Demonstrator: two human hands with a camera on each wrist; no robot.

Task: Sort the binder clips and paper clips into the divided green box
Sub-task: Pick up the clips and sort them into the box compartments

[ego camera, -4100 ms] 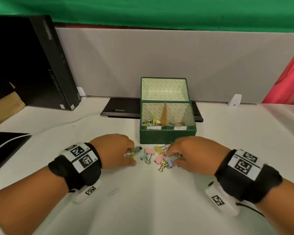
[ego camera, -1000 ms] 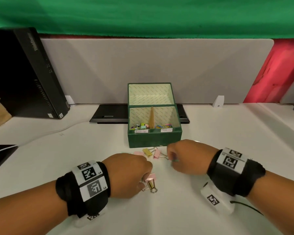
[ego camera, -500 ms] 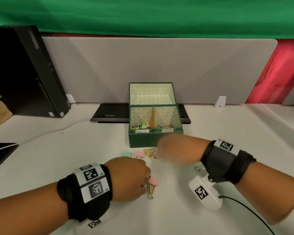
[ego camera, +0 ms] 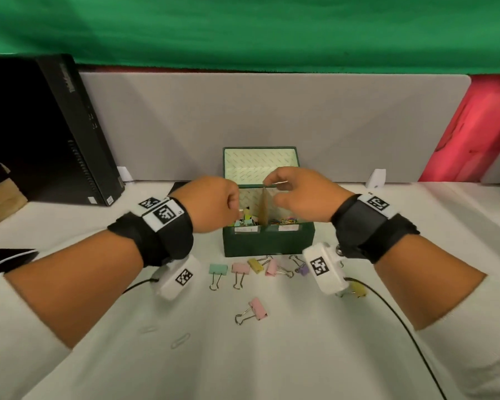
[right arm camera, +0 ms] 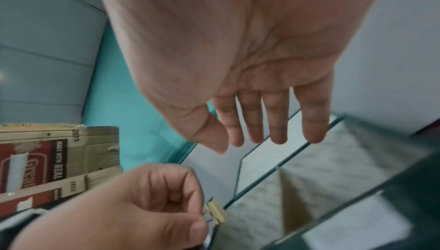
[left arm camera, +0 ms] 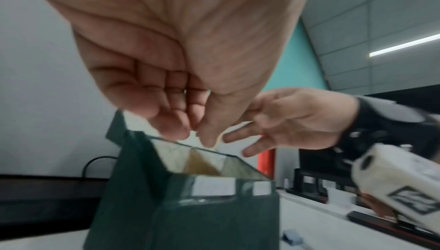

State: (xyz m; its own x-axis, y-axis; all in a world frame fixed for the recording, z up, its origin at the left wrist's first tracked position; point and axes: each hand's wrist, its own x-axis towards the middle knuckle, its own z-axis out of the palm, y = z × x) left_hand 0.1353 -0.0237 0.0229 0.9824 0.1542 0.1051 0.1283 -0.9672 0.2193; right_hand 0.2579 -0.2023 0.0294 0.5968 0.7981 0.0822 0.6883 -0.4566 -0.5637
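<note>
The green box [ego camera: 267,243] stands open, split by a brown divider [ego camera: 263,209]. Binder clips [ego camera: 247,220] lie in its left compartment and coloured paper clips [ego camera: 286,220] in its right. My left hand [ego camera: 237,210] hovers over the left compartment. In the right wrist view it pinches a pale binder clip [right arm camera: 215,211] between thumb and finger. My right hand [ego camera: 272,189] hangs over the right compartment with its fingers [right arm camera: 277,122] straight and empty. Several pastel binder clips [ego camera: 240,268] and a pink one [ego camera: 257,307] lie in front of the box. Two paper clips [ego camera: 180,340] lie nearer me.
A black computer tower [ego camera: 55,134] stands at the back left against a grey partition [ego camera: 272,111]. A flat black device [ego camera: 182,186] lies behind the box. A black cable [ego camera: 401,327] trails from my right wrist across the table.
Both hands rose from the table to above the box. The left one carried a binder clip up and left the pink clip lying. The right hand opened over the right compartment.
</note>
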